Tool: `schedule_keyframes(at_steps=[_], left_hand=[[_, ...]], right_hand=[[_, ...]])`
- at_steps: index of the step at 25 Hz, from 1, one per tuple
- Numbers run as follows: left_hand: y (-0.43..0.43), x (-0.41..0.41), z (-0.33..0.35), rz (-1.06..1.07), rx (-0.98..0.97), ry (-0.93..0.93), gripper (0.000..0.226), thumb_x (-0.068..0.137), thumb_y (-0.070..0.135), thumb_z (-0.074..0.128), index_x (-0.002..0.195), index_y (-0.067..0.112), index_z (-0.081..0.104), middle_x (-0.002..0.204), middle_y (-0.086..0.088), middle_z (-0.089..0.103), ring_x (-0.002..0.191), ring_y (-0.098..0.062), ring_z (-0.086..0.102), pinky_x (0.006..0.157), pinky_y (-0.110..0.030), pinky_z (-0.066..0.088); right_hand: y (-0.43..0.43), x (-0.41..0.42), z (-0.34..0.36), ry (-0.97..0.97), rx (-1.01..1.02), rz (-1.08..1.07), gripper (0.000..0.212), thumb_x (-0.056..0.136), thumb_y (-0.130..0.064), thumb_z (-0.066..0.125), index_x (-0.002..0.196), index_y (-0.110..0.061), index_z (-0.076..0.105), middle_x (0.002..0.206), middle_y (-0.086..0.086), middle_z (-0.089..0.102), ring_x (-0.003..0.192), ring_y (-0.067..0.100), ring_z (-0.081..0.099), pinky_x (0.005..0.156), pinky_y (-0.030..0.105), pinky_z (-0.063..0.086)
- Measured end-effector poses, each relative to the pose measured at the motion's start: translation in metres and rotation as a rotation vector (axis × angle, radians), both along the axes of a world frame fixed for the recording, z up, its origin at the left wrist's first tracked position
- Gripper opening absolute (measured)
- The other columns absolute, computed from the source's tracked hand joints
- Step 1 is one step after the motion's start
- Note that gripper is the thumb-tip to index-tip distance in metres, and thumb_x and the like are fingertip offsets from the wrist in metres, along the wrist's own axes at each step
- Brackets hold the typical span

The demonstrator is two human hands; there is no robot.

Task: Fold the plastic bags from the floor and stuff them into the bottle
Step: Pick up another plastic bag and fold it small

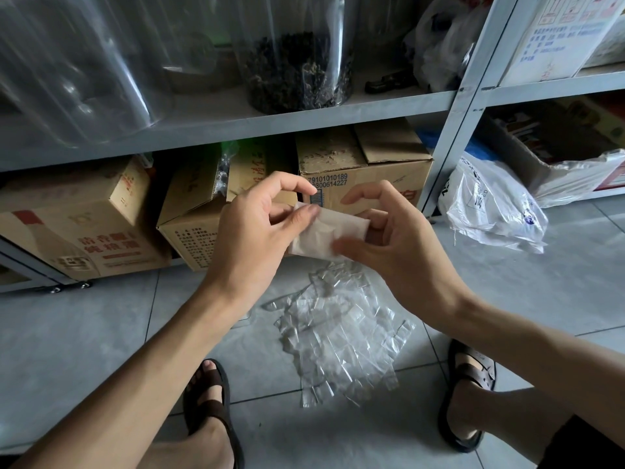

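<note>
Both hands are up in front of the shelf (236, 126), w/ one folded plastic bag (324, 235) held between them, off the floor (84, 333). Left hand (257, 225): fingers pinching the bag's left end, thumb pressed on its face. Right hand (389, 245): fingers curled round the right end, thumb on the lower edge. The loose clear bags (338, 333) lie in a crumpled pile on the floor between my operator's sandals (209, 401), short of the floor's far edge where cardboard boxes (365, 164) sit under the shelf. A white printed bag (487, 204) lies at the far-right edge, by the shelf post.
</note>
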State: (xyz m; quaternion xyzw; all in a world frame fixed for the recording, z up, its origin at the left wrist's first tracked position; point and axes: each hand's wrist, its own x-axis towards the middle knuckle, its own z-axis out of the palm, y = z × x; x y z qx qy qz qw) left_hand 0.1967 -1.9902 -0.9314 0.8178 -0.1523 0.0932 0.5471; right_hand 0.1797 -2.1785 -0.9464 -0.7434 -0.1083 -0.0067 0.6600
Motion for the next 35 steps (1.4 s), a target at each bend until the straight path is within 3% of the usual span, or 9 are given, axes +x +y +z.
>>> schedule_keyframes(at_steps=[3, 9, 12, 16, 20, 25, 28, 32, 35], left_hand=[[0.001, 0.002, 0.001, 0.010, -0.037, 0.009, 0.009, 0.094, 0.018, 0.069, 0.097, 0.026, 0.067, 0.068, -0.016, 0.069, 0.062, -0.041, 0.061, 0.058, -0.056, 0.052], [0.001, 0.002, 0.002, 0.000, -0.105, 0.088, 0.008, 0.090, 0.009, 0.071, 0.092, 0.016, 0.074, 0.080, -0.002, 0.072, 0.074, -0.015, 0.066, 0.069, -0.033, 0.053], [0.000, 0.001, 0.002, -0.041, -0.140, 0.189, 0.013, 0.083, 0.007, 0.078, 0.093, 0.016, 0.076, 0.089, -0.001, 0.076, 0.087, -0.017, 0.072, 0.081, -0.035, 0.058], [0.002, 0.004, 0.004, 0.016, -0.169, 0.205, 0.025, 0.078, -0.001, 0.079, 0.091, 0.021, 0.076, 0.090, -0.001, 0.077, 0.089, -0.020, 0.073, 0.082, -0.036, 0.059], [0.006, 0.007, 0.004, 0.049, -0.135, 0.203, 0.029, 0.077, -0.001, 0.079, 0.091, 0.024, 0.075, 0.089, 0.002, 0.076, 0.091, -0.025, 0.072, 0.084, -0.043, 0.058], [0.000, 0.003, 0.006, -0.125, -0.008, 0.302, 0.038, 0.076, -0.010, 0.074, 0.095, 0.023, 0.075, 0.094, -0.001, 0.075, 0.093, -0.029, 0.069, 0.086, -0.052, 0.055], [0.000, 0.002, 0.006, -0.115, -0.031, 0.286, 0.040, 0.074, -0.005, 0.074, 0.101, 0.024, 0.071, 0.096, 0.000, 0.074, 0.092, -0.029, 0.068, 0.081, -0.048, 0.056], [0.002, 0.004, 0.006, 0.007, -0.214, 0.339, 0.046, 0.079, -0.003, 0.075, 0.112, 0.028, 0.063, 0.090, 0.007, 0.073, 0.081, -0.009, 0.067, 0.077, -0.029, 0.053], [0.000, 0.002, 0.005, 0.006, -0.236, 0.458, 0.042, 0.077, 0.009, 0.081, 0.114, 0.023, 0.065, 0.089, 0.003, 0.075, 0.085, -0.013, 0.072, 0.085, -0.035, 0.053]], right_hand=[[0.001, 0.000, 0.001, 0.006, -0.001, -0.012, 0.025, 0.081, -0.001, 0.076, 0.090, -0.019, 0.061, 0.072, 0.016, 0.066, 0.065, 0.039, 0.060, 0.063, 0.055, 0.050], [-0.001, 0.000, 0.006, 0.097, 0.085, -0.034, 0.016, 0.081, 0.003, 0.075, 0.087, -0.008, 0.066, 0.078, 0.019, 0.072, 0.068, 0.026, 0.071, 0.072, 0.044, 0.059], [-0.002, 0.001, 0.006, 0.103, 0.092, -0.049, 0.016, 0.080, 0.003, 0.075, 0.088, -0.008, 0.066, 0.080, 0.027, 0.069, 0.069, 0.029, 0.070, 0.079, 0.054, 0.058], [-0.001, 0.000, 0.007, 0.136, 0.140, -0.036, 0.008, 0.084, 0.002, 0.073, 0.087, -0.002, 0.066, 0.070, 0.006, 0.068, 0.068, 0.019, 0.069, 0.072, 0.036, 0.061], [-0.004, 0.002, 0.010, 0.209, 0.203, -0.117, 0.010, 0.092, -0.008, 0.066, 0.087, 0.001, 0.065, 0.080, 0.013, 0.070, 0.074, 0.017, 0.069, 0.075, 0.032, 0.059], [-0.004, 0.004, 0.010, 0.218, 0.122, -0.058, 0.011, 0.087, -0.006, 0.071, 0.096, -0.003, 0.065, 0.086, 0.016, 0.069, 0.078, 0.015, 0.064, 0.070, 0.024, 0.054], [-0.005, 0.005, 0.008, 0.229, 0.058, -0.014, 0.017, 0.083, 0.001, 0.074, 0.098, -0.004, 0.068, 0.091, 0.019, 0.072, 0.078, 0.017, 0.066, 0.075, 0.027, 0.056], [-0.005, 0.004, 0.010, 0.277, 0.025, 0.065, 0.017, 0.083, 0.003, 0.073, 0.099, -0.002, 0.071, 0.088, 0.014, 0.075, 0.072, 0.015, 0.068, 0.068, 0.023, 0.055], [-0.004, 0.003, 0.010, 0.282, 0.038, 0.052, 0.013, 0.083, 0.004, 0.072, 0.095, -0.001, 0.072, 0.084, 0.014, 0.075, 0.069, 0.015, 0.066, 0.066, 0.023, 0.055]])
